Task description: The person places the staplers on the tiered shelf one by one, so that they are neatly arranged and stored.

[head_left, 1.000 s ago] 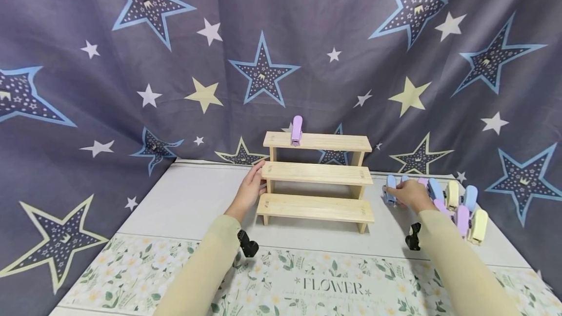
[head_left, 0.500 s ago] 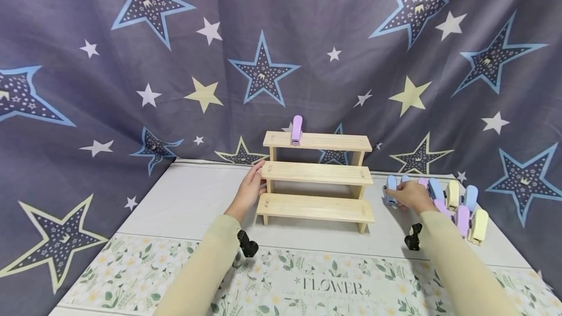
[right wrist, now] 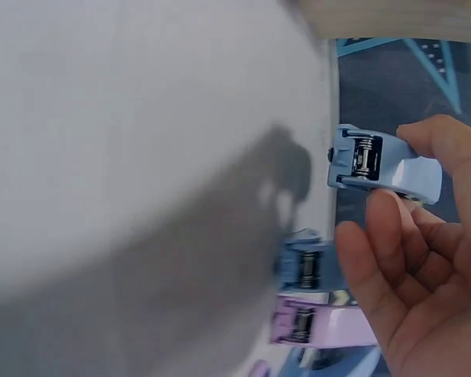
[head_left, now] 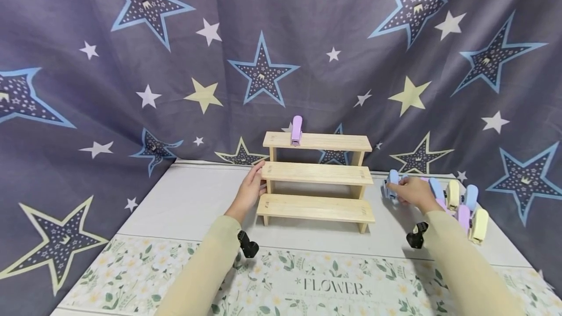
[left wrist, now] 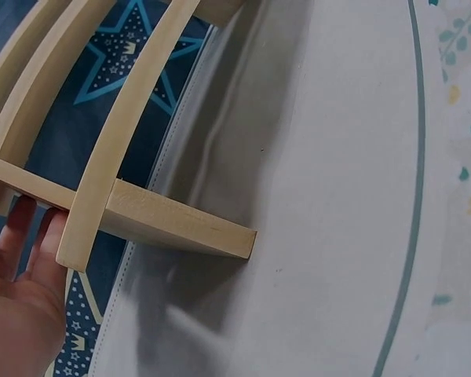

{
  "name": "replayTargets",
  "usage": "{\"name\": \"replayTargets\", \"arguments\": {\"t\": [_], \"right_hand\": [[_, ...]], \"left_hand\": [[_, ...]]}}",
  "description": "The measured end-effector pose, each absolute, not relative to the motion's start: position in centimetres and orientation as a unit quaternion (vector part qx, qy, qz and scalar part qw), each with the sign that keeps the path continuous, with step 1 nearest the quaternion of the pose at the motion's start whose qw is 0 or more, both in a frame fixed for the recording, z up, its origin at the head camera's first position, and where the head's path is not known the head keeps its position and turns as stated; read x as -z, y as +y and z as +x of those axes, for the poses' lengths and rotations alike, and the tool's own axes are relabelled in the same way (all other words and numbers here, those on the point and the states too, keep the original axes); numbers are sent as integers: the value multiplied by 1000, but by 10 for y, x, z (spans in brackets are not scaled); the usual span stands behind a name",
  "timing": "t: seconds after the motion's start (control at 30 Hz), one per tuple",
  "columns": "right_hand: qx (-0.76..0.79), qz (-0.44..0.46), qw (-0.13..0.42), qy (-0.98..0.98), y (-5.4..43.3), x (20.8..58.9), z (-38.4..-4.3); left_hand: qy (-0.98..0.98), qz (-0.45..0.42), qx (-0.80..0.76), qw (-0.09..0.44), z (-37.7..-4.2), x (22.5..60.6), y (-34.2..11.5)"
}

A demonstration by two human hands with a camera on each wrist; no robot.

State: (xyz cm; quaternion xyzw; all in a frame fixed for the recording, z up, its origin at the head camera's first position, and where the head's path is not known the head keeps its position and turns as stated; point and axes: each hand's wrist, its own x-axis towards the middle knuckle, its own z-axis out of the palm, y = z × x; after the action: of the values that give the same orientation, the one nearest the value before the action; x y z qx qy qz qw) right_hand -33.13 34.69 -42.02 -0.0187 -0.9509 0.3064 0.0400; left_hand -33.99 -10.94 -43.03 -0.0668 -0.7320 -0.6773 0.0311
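Note:
A light blue stapler (head_left: 391, 185) is pinched between the thumb and fingers of my right hand (head_left: 414, 191). In the right wrist view this stapler (right wrist: 385, 163) hangs above its shadow, its spring end facing away from the palm. My left hand (head_left: 248, 191) touches the left end of a three-step wooden shelf (head_left: 316, 172) at the middle step. The left wrist view shows its fingers (left wrist: 45, 250) extended against the shelf's side board; the thumb is hidden. On the top step, toward the left, stands a purple stapler (head_left: 296, 130).
Several blue, purple and yellow staplers cluster on the right side of the table, among them a yellow stapler (head_left: 479, 226) nearest the front. A floral mat (head_left: 329, 277) covers the table's front. The star-patterned curtain (head_left: 184, 62) hangs behind.
My right hand has lifted the blue stapler slightly off the table. Its wrist has shifted a little to the right. The left hand keeps its place at the shelf.

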Motion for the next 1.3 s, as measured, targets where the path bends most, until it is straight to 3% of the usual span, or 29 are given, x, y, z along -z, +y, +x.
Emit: {"name": "replayTargets", "arguments": {"t": [0.27, 0.43, 0.7, 1.3], "right_hand": [[-294, -6, 87, -952, 339, 388, -326], [-280, 3, 134, -950, 334, 368, -321], [-286, 25, 211, -934, 316, 339, -319], [-316, 72, 246, -914, 254, 311, -330]], "left_hand": [[-728, -73, 681, 7, -325, 406, -111], [-724, -76, 686, 14, -341, 428, -111], [-736, -68, 673, 30, -340, 431, -110], [-728, -66, 683, 12, -337, 422, -112]]}}
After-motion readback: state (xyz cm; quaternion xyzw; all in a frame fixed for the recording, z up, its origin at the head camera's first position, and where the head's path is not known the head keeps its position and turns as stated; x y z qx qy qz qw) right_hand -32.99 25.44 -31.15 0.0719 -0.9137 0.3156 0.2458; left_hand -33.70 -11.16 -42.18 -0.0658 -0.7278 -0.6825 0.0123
